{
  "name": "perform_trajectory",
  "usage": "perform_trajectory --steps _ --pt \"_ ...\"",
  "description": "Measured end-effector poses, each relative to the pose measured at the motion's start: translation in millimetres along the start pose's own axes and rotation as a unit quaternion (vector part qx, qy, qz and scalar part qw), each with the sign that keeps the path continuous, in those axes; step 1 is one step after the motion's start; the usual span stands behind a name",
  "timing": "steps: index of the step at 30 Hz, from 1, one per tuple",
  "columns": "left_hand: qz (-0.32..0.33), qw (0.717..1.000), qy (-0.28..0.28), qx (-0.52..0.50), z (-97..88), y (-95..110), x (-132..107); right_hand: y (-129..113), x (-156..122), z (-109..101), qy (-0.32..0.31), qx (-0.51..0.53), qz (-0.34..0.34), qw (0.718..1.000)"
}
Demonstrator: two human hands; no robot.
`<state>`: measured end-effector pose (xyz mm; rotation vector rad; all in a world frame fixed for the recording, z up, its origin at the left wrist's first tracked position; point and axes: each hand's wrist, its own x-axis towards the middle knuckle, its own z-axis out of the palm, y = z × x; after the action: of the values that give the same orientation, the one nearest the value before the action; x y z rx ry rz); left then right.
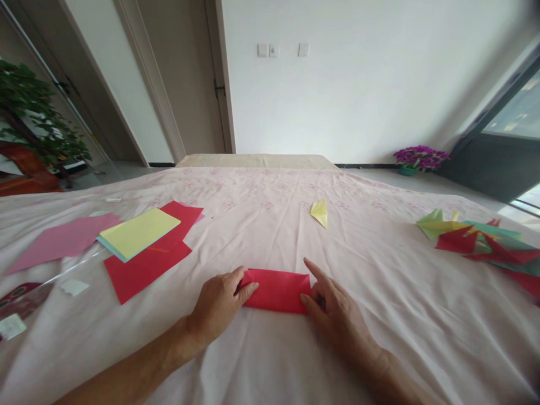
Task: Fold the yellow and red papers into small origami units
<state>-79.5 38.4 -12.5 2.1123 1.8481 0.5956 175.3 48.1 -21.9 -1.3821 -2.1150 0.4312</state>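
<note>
Folded paper [275,291], centre: red
Cloth [253,236]: pale pink, pink florals toward 12 o'clock
Top sheet [141,232], 10 o'clock: yellow
Folded piece [320,214], 1 o'clock: yellow
Cluster [459,241], 3 o'clock: red, green, yellow

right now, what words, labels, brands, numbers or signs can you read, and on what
None can be read.
Red folded paper: no text visible.
White piece at the left edge: any print is too blurred to read.
Wall plates: any marks are too small to read.
</note>
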Motion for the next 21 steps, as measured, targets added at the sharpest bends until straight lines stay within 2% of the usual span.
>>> perform_trajectory --steps 3,6,8,13,21 --pt "-0.01 1.0 0.001 0.003 0.8 1 -1 -1 0 -1 -0.011 -0.027 -0.028 0.999" --pt "-0.002 1.0 0.009 -0.002 1.3 2 -2 -4 2 -6 -0.057 -0.036 -0.049 0.997" --pt "0.007 1.0 0.014 0.007 2.0 2 -2 -6 3 -8 -0.078 -0.035 -0.045 0.995" --pt "0.033 0.999 0.026 0.026 4.7 1 0 -8 5 -11 -0.085 -0.043 -0.022 0.995" --pt "0.027 0.999 0.01 0.029 1.6 3 3 -9 10 -9 -0.095 -0.068 -0.011 0.993"
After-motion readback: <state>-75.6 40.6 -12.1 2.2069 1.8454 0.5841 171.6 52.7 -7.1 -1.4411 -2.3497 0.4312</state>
